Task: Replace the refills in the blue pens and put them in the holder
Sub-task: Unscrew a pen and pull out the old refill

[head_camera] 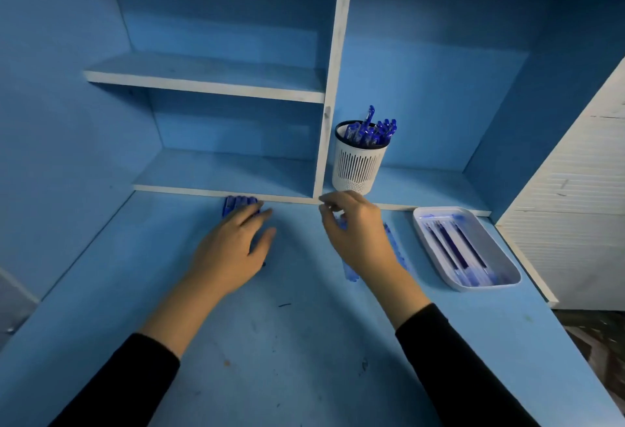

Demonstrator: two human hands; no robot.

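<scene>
A white slotted holder (pixel 357 169) stands on the low shelf right of the divider, with several blue pens (pixel 370 130) in it. My left hand (pixel 233 244) lies with straight fingers over a row of blue pens (pixel 236 203) against the shelf edge. My right hand (pixel 355 227) hovers with loosely curled fingers above other blue pens (pixel 394 245) on the desk; I cannot tell whether it holds one. A white tray (pixel 507 279) at the right holds several refills (pixel 455 250).
The blue desk (pixel 287 342) is backed by a shelf unit with a white vertical divider (pixel 333 88) and an upper shelf (pixel 209 79). A white panel (pixel 581 210) stands at the right, past the desk's edge.
</scene>
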